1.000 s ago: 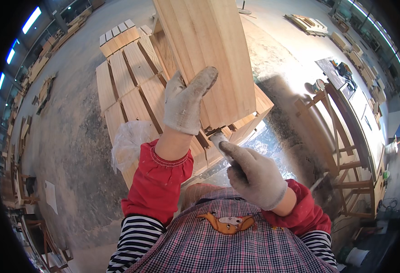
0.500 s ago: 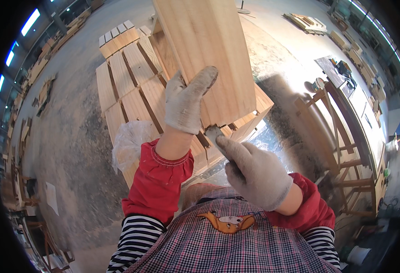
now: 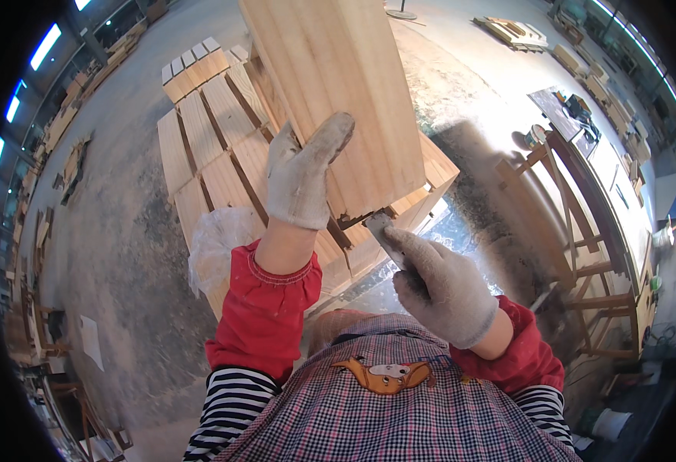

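Note:
My left hand (image 3: 301,175), in a worn whitish glove, is closed on the left edge of a pale wooden board (image 3: 353,108), with its thumb lying across the face. The board is held up at a tilt over stacked wooden pieces. Dark, rough marks show along its near end. In my right hand (image 3: 449,289), also gloved, is a flat grey tool that looks like a putty knife (image 3: 380,225). Its tip is at the right part of the board's near end. My right fingers are wrapped round it, and most of its handle is hidden.
Below the board is a stack of pale wooden pieces (image 3: 213,123) with gaps between them. A crumpled clear plastic bag (image 3: 218,242) rests on its left side. To the right stands a wooden-framed workbench (image 3: 595,258). More timber (image 3: 509,34) lies on the floor farther off.
The putty knife and my right hand have moved a little to the right along the board's near end. The board and my left hand have shifted slightly left in view.

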Available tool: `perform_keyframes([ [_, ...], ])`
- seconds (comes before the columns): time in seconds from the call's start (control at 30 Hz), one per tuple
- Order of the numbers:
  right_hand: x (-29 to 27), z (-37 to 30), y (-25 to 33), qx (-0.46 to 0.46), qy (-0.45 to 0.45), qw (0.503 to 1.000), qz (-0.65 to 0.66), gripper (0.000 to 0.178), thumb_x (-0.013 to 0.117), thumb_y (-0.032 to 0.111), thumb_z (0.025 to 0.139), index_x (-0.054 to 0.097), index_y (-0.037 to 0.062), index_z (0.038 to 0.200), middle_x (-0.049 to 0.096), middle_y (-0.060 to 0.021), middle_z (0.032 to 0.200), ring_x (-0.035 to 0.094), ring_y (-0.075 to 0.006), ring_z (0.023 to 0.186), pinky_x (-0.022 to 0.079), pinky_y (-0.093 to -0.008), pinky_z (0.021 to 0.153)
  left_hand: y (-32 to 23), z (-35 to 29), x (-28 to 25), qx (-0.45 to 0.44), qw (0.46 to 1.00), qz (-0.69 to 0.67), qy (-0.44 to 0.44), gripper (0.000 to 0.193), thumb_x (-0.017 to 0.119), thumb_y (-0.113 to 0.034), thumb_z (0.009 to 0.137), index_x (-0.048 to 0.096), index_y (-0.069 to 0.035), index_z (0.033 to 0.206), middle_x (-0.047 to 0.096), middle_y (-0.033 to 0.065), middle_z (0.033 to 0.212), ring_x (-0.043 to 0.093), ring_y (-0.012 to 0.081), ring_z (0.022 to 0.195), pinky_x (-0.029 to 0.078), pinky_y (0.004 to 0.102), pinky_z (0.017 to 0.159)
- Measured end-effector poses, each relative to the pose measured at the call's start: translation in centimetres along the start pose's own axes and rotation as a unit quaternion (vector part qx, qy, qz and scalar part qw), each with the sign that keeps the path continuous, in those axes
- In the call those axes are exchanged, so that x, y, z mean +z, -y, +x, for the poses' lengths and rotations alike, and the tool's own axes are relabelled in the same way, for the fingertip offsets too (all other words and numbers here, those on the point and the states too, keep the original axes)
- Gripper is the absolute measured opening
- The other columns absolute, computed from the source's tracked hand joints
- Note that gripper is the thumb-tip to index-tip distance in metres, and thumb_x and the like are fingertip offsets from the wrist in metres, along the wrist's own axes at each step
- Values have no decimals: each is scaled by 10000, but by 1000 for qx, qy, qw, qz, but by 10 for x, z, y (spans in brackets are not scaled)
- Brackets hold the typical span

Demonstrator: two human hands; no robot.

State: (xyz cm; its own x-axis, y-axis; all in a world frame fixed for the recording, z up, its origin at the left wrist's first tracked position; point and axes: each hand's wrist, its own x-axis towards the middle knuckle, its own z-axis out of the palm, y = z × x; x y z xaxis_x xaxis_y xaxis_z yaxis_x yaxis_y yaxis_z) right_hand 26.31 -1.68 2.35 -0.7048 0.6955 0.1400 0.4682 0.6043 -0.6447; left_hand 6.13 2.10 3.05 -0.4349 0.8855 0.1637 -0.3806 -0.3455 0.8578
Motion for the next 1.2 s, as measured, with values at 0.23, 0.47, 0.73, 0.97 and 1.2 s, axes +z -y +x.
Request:
perform_keyframes([
  [0.23, 12, 7, -3, -23, -50, 998, 18, 497, 560, 64, 821, 431, 58, 1302, 599, -159, 892, 625, -329, 661, 518, -390, 573, 5, 2, -3, 19, 1000, 4, -16, 379, 700, -97, 806, 554, 22, 1136, 640, 74, 986, 642, 140, 860, 535, 256, 761],
  [0.47, 5, 5, -2, -4, -21, 999, 36, 500, 556, 54, 819, 428, 64, 1302, 595, -162, 922, 627, -338, 676, 518, -403, 585, 5, 2, -4, 12, 1000, -8, -18, 367, 688, -102, 811, 558, 18, 1132, 642, 73, 980, 643, 137, 858, 533, 256, 764],
  [0.73, 14, 3, -8, -11, -18, 999, 25, 509, 562, 49, 812, 430, 64, 1302, 595, -155, 865, 626, -340, 682, 514, -393, 583, 7, 0, -5, 3, 999, -29, -13, 334, 677, -101, 819, 571, 16, 1113, 645, 72, 971, 640, 135, 866, 526, 259, 785],
  [0.97, 16, 0, -17, -13, -29, 999, 24, 507, 570, 48, 804, 448, 64, 1295, 598, -157, 866, 626, -331, 684, 514, -387, 591, 7, 0, -5, 25, 999, -16, -16, 327, 679, -85, 817, 569, 14, 1110, 645, 69, 963, 641, 136, 863, 528, 259, 785],
  [1.2, 9, 1, -22, -4, -71, 997, 41, 476, 583, 51, 796, 493, 61, 1263, 609, -174, 870, 631, -339, 694, 515, -391, 599, 10, 3, -8, 22, 999, -13, -22, 337, 669, -77, 821, 558, 10, 1127, 642, 77, 982, 645, 144, 866, 532, 263, 787],
])
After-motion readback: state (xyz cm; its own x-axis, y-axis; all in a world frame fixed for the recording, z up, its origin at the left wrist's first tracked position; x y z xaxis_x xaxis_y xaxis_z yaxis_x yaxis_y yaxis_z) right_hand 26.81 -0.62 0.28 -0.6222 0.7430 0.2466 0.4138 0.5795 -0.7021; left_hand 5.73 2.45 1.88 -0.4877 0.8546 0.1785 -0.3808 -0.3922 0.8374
